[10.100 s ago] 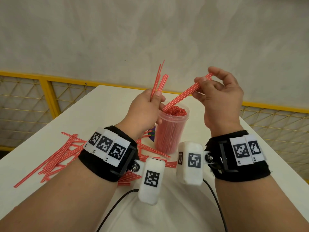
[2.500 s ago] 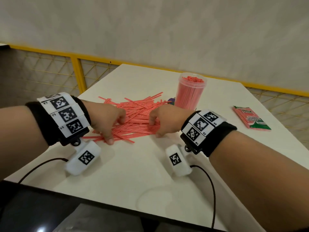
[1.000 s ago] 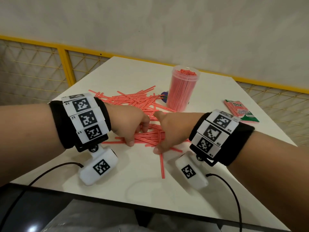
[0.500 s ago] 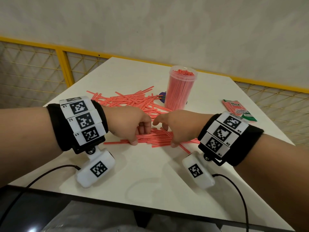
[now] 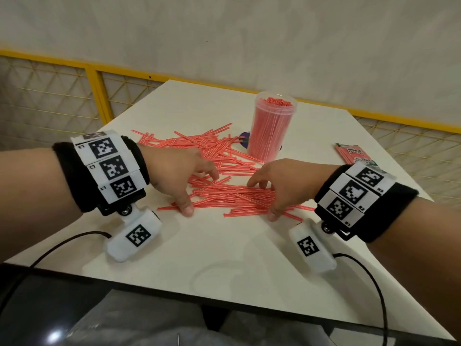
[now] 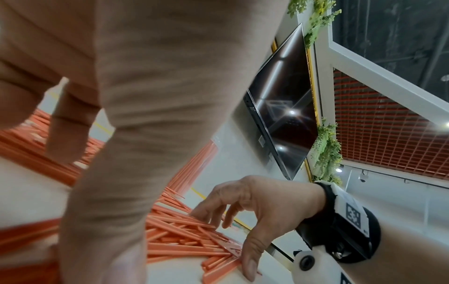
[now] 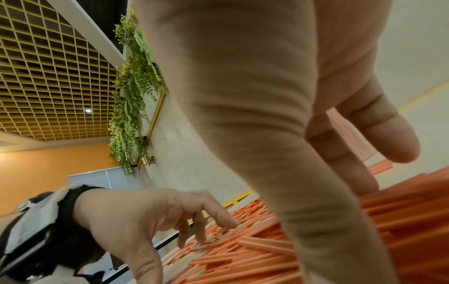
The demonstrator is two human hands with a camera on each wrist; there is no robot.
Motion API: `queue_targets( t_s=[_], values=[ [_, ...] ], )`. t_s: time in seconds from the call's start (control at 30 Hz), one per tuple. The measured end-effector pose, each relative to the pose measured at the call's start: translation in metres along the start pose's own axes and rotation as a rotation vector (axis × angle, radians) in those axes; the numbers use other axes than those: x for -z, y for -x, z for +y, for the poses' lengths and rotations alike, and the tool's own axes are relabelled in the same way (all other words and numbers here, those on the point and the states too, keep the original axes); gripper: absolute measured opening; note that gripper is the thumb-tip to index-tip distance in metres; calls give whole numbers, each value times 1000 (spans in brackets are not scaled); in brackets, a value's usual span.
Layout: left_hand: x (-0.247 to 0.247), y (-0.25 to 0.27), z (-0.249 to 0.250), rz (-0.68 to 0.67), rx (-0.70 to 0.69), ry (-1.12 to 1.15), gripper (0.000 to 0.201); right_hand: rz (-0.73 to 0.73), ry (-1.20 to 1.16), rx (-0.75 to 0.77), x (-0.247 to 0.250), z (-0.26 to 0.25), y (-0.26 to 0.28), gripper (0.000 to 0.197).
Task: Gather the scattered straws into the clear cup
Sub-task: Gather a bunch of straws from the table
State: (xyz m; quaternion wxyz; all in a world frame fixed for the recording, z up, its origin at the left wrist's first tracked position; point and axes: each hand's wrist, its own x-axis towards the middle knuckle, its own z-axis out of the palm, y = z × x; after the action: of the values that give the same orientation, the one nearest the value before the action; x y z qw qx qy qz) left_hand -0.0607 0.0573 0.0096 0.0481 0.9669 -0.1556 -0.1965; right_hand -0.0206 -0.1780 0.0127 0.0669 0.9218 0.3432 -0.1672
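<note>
Several thin red straws (image 5: 232, 196) lie on the white table (image 5: 224, 258), many lined up crosswise in a loose pile between my hands. My left hand (image 5: 198, 192) rests spread on the pile's left end, its thumb on the table. At the right end, my right hand (image 5: 263, 199) does the same. Neither hand grips anything. The clear cup (image 5: 273, 128) stands upright behind the pile, packed with red straws. In the left wrist view the right hand (image 6: 255, 211) touches the straws (image 6: 182, 240) with spread fingers. The right wrist view shows the left hand (image 7: 145, 211) likewise on the straws (image 7: 243, 259).
A green and red packet (image 5: 354, 154) lies at the table's right side. Something purple (image 5: 243, 143) peeks out behind the cup. More straws (image 5: 199, 143) are scattered left of the cup. A yellow railing (image 5: 99, 96) runs behind the table. A dark glossy surface (image 5: 74, 308) borders the near edge.
My hands have moved apart from the middle of the pile to its two ends. The stray straw that pointed toward me a second ago now lies with the pile.
</note>
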Motion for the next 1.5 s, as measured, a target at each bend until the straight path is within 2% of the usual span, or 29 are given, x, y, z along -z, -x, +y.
queue_targets(
  t_s=[0.13,0.27,0.33,0.5,0.83,0.9,0.97,1.1,1.27,1.5],
  values=[
    [0,-2,5,-15,-25,-49,86,25,19,51,0,-6,-3,70],
    [-2,-3,9,-19,-29,-111,84,42,12,34,-1,-4,-6,75],
    [-4,-2,11,-2,-41,-111,77,51,-7,4,-2,-1,-6,76],
    [-11,-5,16,58,-46,-7,58,63,-52,34,-3,2,-6,74],
    [-3,-14,37,113,-123,149,51,107,-19,104,-3,-1,-3,57],
    [2,-10,30,151,-106,163,46,122,-37,100,-4,3,-2,60],
    [6,-6,20,160,-63,137,47,127,-93,74,-4,9,-1,74],
    [2,2,6,-6,40,34,69,79,-116,55,-3,16,2,106],
    [-7,0,6,5,15,-31,82,-13,-59,59,-5,10,-4,105],
    [-10,-4,19,-28,-63,5,79,-20,-25,72,-1,2,-6,105]
  ],
)
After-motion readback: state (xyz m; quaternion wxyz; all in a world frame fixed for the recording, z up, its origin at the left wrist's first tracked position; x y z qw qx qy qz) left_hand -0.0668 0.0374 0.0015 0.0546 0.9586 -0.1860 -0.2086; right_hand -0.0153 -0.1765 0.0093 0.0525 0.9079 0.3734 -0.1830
